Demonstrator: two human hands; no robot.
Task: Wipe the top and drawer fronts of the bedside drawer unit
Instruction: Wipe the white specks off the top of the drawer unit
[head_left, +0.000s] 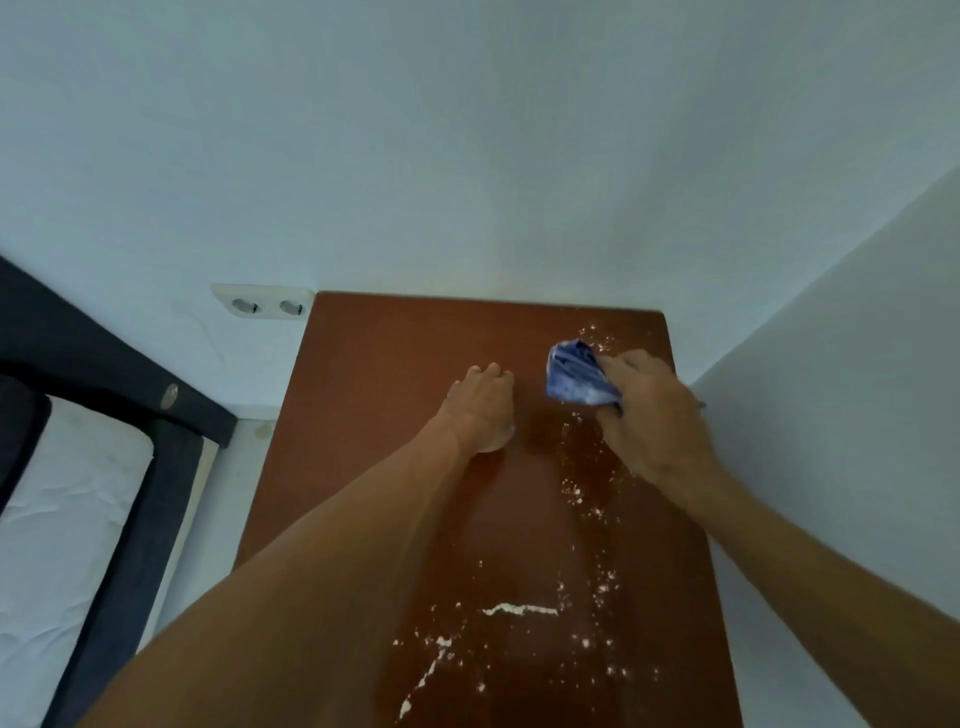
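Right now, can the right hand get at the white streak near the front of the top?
Probably yes: the white streak lies nearer the body than the right hand holding the cloth, nothing stands between them, and the left hand rests aside.

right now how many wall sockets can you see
2, side by side in one white plate: left socket and right socket, just left of the drawer unit. None appear hidden.

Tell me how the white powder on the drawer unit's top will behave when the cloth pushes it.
The white powder lies in loose specks and thin ridges, so it will likely slide ahead of the blue cloth and pile up. Being so fine, some may smear or puff off the brown top rather than lift cleanly.
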